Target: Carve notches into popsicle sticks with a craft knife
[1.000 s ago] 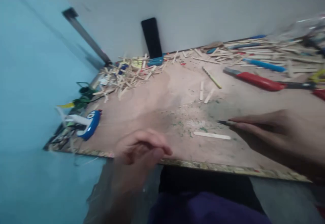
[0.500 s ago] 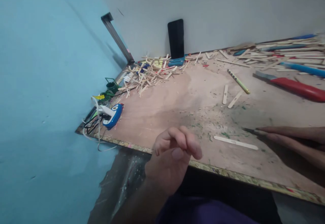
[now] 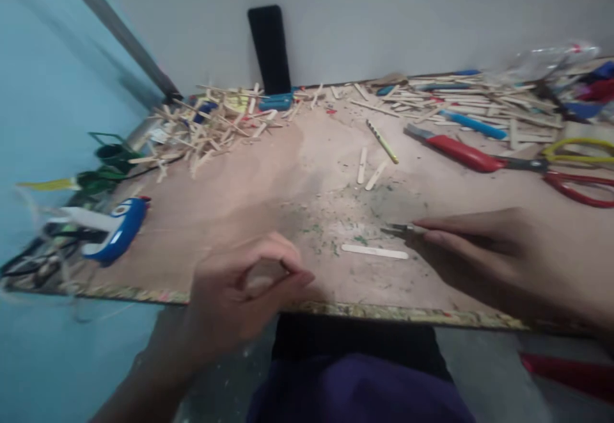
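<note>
My right hand (image 3: 484, 250) lies low on the wooden board (image 3: 230, 205), shut on a thin dark tool (image 3: 400, 229) whose tip points left. Just in front of that tip lies one flat wooden stick (image 3: 374, 252) among green and pale shavings. My left hand (image 3: 240, 298) hovers over the board's near edge with its fingers curled against the thumb; it is blurred and I see nothing in it. Two short sticks (image 3: 369, 170) lie farther back beside a yellow-green pencil (image 3: 384, 143).
A blue and white glue gun (image 3: 115, 237) with cables sits at the left edge. A heap of cut sticks (image 3: 206, 130) fills the back left, a black phone (image 3: 268, 48) leans on the wall, and red-handled scissors (image 3: 465, 154) with more sticks and tools crowd the back right.
The view has swung back to the right. My left hand has closed and dropped toward the board's edge. My right hand keeps the tool at the same spot by the stick.
</note>
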Motion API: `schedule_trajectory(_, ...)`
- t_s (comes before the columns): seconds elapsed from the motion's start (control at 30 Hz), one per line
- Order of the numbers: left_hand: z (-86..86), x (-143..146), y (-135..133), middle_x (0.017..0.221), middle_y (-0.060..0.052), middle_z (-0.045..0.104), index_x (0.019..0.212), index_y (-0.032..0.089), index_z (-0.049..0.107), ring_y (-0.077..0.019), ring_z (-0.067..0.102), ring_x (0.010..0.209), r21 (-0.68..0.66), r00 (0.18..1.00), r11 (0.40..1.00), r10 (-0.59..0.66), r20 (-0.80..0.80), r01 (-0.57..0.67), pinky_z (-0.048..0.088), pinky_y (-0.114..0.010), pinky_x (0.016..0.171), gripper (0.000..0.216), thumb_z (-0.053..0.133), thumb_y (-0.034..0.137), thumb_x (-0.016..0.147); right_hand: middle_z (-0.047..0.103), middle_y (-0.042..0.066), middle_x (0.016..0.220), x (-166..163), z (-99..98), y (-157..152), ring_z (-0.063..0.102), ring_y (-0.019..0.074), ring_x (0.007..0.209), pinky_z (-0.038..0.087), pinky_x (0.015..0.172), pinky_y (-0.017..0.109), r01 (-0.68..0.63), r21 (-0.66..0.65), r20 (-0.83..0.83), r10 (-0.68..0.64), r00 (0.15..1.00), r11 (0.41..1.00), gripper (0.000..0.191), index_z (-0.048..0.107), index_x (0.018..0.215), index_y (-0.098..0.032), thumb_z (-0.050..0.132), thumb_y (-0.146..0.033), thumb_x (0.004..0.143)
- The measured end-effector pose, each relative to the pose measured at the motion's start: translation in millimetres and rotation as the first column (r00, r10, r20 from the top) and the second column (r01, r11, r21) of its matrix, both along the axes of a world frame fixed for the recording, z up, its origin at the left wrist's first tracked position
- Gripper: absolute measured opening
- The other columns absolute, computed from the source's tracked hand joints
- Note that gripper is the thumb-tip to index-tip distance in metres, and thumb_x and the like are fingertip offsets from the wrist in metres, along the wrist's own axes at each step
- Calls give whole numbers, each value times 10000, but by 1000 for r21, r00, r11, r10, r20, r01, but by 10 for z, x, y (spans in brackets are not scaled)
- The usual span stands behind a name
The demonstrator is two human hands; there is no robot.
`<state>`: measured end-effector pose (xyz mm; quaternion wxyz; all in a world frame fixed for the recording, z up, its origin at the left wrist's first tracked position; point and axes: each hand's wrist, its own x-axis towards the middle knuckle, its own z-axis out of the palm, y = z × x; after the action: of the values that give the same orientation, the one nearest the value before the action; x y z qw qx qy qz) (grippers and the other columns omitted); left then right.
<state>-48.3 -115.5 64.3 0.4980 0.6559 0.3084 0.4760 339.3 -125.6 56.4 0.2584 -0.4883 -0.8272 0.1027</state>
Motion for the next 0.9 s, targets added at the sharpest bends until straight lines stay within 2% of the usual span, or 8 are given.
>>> schedule_trajectory(0.03, 15, -35, 75, 985, 22, 861, 1070, 234, 849, -129, 810, 916, 168, 961, 985, 1, -276, 47, 588, -227, 850, 192, 858, 45, 1104, 899, -13, 858, -12, 2, -29, 612, 117, 447, 387, 401, 297, 30, -13, 17, -30, 999, 999, 256, 968, 1265, -355, 727, -440, 1252)
schedule_trajectory(0.1, 36, -50, 243, 979, 26, 861, 1091, 246, 803, -153, 806, 877, 381, 768, 878, 25, -640, 289, 581, -268, 799, 180, 716, 146, 1213, 936, -6, 969, -30, 11, -59, 733, 145, 548, 519, 464, 294, 32, -34, 27, -31, 999, 999, 307, 958, 1304, -359, 673, -470, 1273)
schedule_trajectory(0.2, 17, 66, 479, 950, 11, 830, 1046, 232, 787, -172, 766, 857, 368, 683, 814, -47, -729, 449, 552, -313, 781, 300, 590, 157, 1260, 966, 43, 1117, -51, 61, -57, 914, 217, 834, 696, 633, 295, -95, -59, 20, 96, 995, 994, 359, 939, 1319, -288, 612, -435, 1296)
schedule_trajectory(0.3, -63, 258, 634, 979, -2, 804, 1039, 205, 801, -181, 729, 894, 348, 670, 785, -112, -734, 513, 534, -342, 818, 349, 549, 123, 1267, 967, 52, 1160, -59, 95, -63, 927, 209, 894, 689, 632, 282, -184, -85, 32, 187, 982, 979, 370, 909, 1372, -286, 554, -375, 1314)
schedule_trajectory(0.43, -156, 421, 713, 1040, -33, 850, 1034, 188, 847, -210, 773, 955, 307, 668, 775, -191, -719, 552, 586, -359, 875, 395, 552, 193, 1296, 958, 13, 1231, -58, 34, -129, 906, 195, 897, 643, 617, 308, -191, -152, 8, 195, 981, 970, 401, 807, 1612, -376, 556, -319, 1304)
schedule_trajectory(0.6, -153, 427, 724, 1098, -56, 887, 973, 212, 864, -210, 812, 954, 296, 669, 792, -182, -720, 534, 609, -357, 859, 511, 493, 224, 1324, 879, -29, 979, -73, -34, -194, 782, 165, 693, 569, 593, 340, -164, -217, -26, 162, 986, 962, 494, 754, 1718, -423, 616, -276, 1267)
schedule_trajectory(0.77, -152, 424, 736, 1094, -85, 880, 963, 205, 853, -234, 801, 923, 296, 661, 770, -208, -721, 565, 604, -380, 831, 425, 534, 189, 1243, 931, 4, 1229, -81, -5, -206, 878, 211, 902, 616, 668, 383, -154, -267, 54, 174, 983, 951, 599, 606, 1823, -452, 549, -204, 1281)
schedule_trajectory(0.9, -214, 437, 720, 1048, -84, 863, 908, 203, 823, -238, 771, 907, 316, 708, 785, -208, -675, 532, 583, -402, 832, 395, 556, 134, 1190, 927, 6, 1202, -132, 44, -198, 885, 212, 874, 632, 615, 377, -170, -265, 92, 200, 975, 949, 635, 513, 1879, -457, 560, -230, 1287)
